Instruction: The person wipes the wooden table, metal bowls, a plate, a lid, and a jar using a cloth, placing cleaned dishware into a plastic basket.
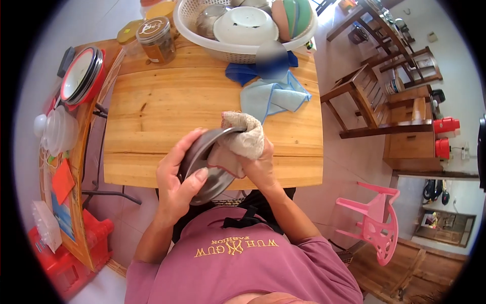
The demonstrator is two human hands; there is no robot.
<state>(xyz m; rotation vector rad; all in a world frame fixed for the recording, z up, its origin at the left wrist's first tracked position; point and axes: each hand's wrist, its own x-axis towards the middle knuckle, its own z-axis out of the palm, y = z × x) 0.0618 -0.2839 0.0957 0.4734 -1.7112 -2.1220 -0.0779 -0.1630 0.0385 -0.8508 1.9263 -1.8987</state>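
My left hand (174, 177) grips a dark metal bowl (215, 185) by its side, with the thumb over the rim and the fingers behind it. The bowl is tilted on edge in front of my chest, above the table's near edge. Bunched in my right hand (260, 164) is a beige cloth (248, 137), folded over the bowl's rim and hanging partly inside it. The cloth hides some of the right fingers. Beyond the hands, a light blue cloth (271, 96) and a dark blue cloth (240, 73) lie on the wooden table (152, 111).
A white basket (190, 33) of bowls stands at the table's far side, beside a lidded jar (157, 43). Stacked plates (78, 76) and plastic containers (61, 129) sit on a side table at left. A pink stool (374, 218) and wooden chair (364, 96) are at right.
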